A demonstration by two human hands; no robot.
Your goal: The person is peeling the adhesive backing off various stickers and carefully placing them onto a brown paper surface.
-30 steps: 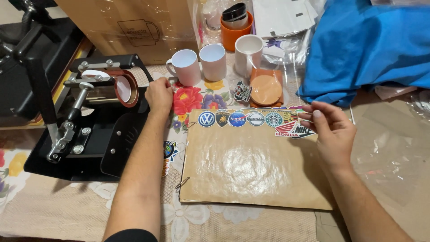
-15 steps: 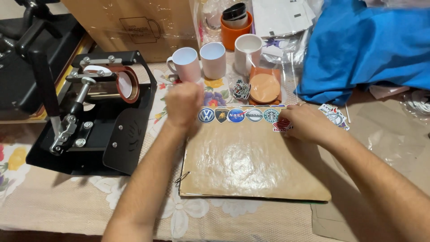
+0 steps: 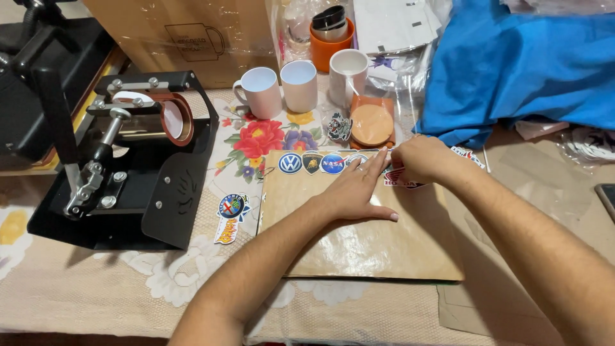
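Head cam: L hand (image 3: pixel 355 192) flat, released, on brown sheet (image 3: pixel 371 237); R hand (image 3: pixel 423 160) pinching sticker (image 3: pixel 400 179); mugs (image 3: pixel 301 86) behind.

Home craft workshop: mug press (image 3: pixel 122 160), blank mugs (image 3: pixel 282 90), floral tablecloth (image 3: pixel 256 138).

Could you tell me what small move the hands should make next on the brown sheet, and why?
Probably the right hand should lift the red sticker it pinches at the end of the sticker row, while the left hand presses flat on the brown sheet. The sticker's edge lies under the right fingers, and the pressing palm should keep the sheet from rising with it.
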